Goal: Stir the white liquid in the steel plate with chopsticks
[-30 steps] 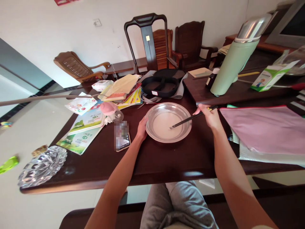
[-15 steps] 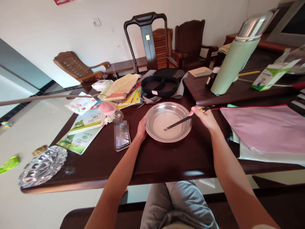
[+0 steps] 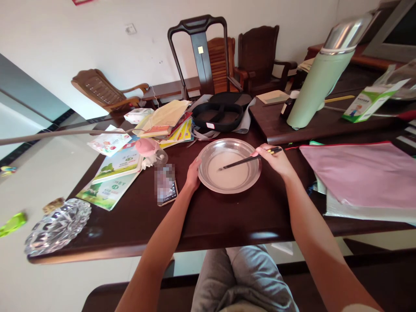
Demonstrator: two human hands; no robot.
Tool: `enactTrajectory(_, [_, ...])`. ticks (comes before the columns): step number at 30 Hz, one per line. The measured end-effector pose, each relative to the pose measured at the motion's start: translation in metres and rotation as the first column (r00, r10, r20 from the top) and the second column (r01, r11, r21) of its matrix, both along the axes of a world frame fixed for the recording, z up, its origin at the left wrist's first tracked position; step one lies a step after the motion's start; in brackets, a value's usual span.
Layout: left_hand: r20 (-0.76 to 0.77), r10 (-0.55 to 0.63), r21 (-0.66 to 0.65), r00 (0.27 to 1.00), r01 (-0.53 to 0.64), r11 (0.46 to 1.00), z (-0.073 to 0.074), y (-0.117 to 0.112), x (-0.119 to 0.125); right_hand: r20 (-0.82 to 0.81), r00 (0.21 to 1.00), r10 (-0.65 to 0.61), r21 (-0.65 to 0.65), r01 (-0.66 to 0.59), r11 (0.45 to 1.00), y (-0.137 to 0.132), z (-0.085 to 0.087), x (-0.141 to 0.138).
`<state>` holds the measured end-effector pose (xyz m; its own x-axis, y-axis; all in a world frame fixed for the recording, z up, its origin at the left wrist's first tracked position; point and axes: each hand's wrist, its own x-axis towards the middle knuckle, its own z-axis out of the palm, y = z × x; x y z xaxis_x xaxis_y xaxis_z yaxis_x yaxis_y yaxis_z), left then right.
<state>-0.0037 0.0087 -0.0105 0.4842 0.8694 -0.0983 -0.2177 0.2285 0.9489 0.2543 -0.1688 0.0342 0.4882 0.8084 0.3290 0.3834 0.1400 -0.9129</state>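
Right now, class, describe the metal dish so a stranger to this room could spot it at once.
On the dark wooden table, look between the person's hands. The metal dish lies there, left hand at its rim, right hand dipping chopsticks into it. Unlike its neighbours, it is round, shiny and holds pale liquid.

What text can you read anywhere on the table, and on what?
No text is readable.
Green-and-white box: print too small.
Green booklets: cover print blurred.
Phone: screen blurred out.
Snack packet: too small.
Metal dish, chopsticks: no lettering visible.
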Motion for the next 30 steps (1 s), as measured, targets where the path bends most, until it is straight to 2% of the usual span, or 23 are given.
enactTrajectory(5, [-0.019,-0.004,0.009,1.0,0.004,1.0,-0.001,0.001,-0.001,-0.071,0.97,-0.232,0.102,0.239,0.966,-0.004,-0.005,0.012])
enactTrajectory(7, [-0.017,-0.003,0.013,1.0,0.003,1.0,0.0,0.001,-0.002,-0.093,0.975,-0.201,0.095,0.209,0.973,-0.004,-0.006,0.012])
enactTrajectory(10, [0.0,-0.006,0.006,1.0,0.006,1.0,0.0,0.0,-0.001,-0.047,0.998,-0.032,0.019,0.033,0.999,-0.001,-0.004,0.004])
enactTrajectory(12, [0.007,-0.006,-0.004,1.0,0.006,1.0,0.0,0.0,-0.001,-0.016,1.0,0.02,-0.009,-0.02,1.0,0.0,-0.002,0.001])
enactTrajectory(14, [0.005,-0.004,-0.012,1.0,0.004,1.0,0.001,0.0,0.0,-0.001,0.999,-0.042,0.009,0.042,0.999,-0.001,-0.002,0.002])
enactTrajectory(17, [-0.008,0.004,-0.008,1.0,-0.004,1.0,0.0,0.0,-0.001,-0.046,0.979,-0.197,0.075,0.2,0.977,-0.004,-0.003,0.009])
enactTrajectory(18, [-0.012,0.005,-0.004,1.0,-0.005,1.0,0.0,0.0,-0.001,-0.063,0.976,-0.211,0.081,0.215,0.973,-0.004,-0.004,0.01])
enactTrajectory(24, [-0.003,-0.007,0.006,1.0,0.007,1.0,0.001,0.0,-0.001,-0.009,1.0,-0.003,-0.009,0.003,1.0,0.0,-0.002,0.002])
enactTrajectory(28, [-0.002,-0.006,-0.001,1.0,0.006,1.0,0.001,0.0,-0.001,-0.044,0.984,-0.174,0.075,0.177,0.981,-0.002,-0.004,0.009])
enactTrajectory(30, [-0.009,-0.002,-0.001,1.0,0.002,1.0,0.001,0.0,-0.001,-0.098,0.972,-0.214,0.109,0.224,0.969,-0.003,-0.006,0.013])
